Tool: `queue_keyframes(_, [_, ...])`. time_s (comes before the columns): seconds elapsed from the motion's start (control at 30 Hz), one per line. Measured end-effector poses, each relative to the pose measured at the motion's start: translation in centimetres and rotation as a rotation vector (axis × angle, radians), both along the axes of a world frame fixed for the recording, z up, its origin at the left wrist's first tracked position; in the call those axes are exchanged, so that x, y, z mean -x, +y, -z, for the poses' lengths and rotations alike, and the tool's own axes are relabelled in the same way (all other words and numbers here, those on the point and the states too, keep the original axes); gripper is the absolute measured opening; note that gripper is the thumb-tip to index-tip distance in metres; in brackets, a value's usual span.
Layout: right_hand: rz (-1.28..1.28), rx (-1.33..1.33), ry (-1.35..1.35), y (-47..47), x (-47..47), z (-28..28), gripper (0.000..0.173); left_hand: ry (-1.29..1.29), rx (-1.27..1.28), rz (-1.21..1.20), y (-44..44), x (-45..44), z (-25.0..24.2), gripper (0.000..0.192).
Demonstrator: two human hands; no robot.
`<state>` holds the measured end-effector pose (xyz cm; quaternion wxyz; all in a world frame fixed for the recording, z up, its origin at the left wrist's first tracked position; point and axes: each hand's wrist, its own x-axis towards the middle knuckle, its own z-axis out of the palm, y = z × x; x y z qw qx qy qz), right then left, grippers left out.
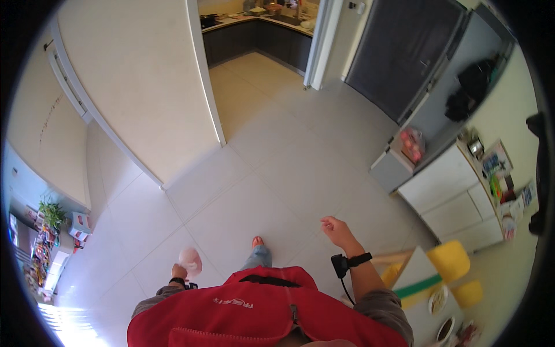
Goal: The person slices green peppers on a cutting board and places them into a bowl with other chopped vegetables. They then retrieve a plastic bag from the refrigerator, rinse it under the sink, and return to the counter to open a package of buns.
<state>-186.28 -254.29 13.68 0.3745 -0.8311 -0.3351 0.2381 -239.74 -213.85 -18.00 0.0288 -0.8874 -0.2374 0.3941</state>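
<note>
My left hand (pixel 179 272) is low at the left, closed on a pale pink object (pixel 190 261). Blur hides just what it is; it looks thin and rounded. On the right, my right hand (pixel 339 236) hangs over the floor with its fingers curled in and nothing visible in them. A black strap with a small device and cable (pixel 340 265) is around that wrist. Another dark band is on my left wrist. Below me, one foot (pixel 257 240) shows on the grey tiled floor (pixel 269 195).
Ahead, a doorway opens onto a kitchen counter (pixel 243 19). A dark door (pixel 403 56) and white cabinet (pixel 451 195) stand at right. Close by my right arm is a table (pixel 418 277) with dishes and yellow chairs (pixel 449 259). A wall edge (pixel 204 78) juts in from the left.
</note>
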Motion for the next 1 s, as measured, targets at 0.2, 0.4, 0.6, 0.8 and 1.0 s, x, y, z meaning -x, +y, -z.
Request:
queue_keyframes(0.2, [-0.007, 0.253, 0.314, 8.1, -12.1, 3.3, 0.033, -0.372, 0.152, -1.160, 8.8, -10.7, 8.0, 0.023])
queue_keyframes(0.4, [0.326, 0.241, 0.542, 12.0, -24.9, 2.1, 0.032, -0.104, -0.042, 0.019, 23.2, -33.1, 4.1, 0.046])
queue_keyframes(0.6, [0.386, -0.140, 0.248, 21.7, -46.5, 3.2, 0.026, -0.363, -0.118, -0.146, 33.4, -55.8, -1.9, 0.030])
queue_keyframes(0.8, [0.123, -0.392, -0.131, 43.4, -70.6, -6.3, 0.033, 0.000, -0.098, 0.100, 40.8, -66.1, -2.4, 0.038])
queue_keyframes(1.0, [-0.209, -0.647, -0.396, 68.8, -83.7, -20.0, 0.043, 0.047, 0.068, -0.118, 44.6, -69.9, 3.4, 0.035])
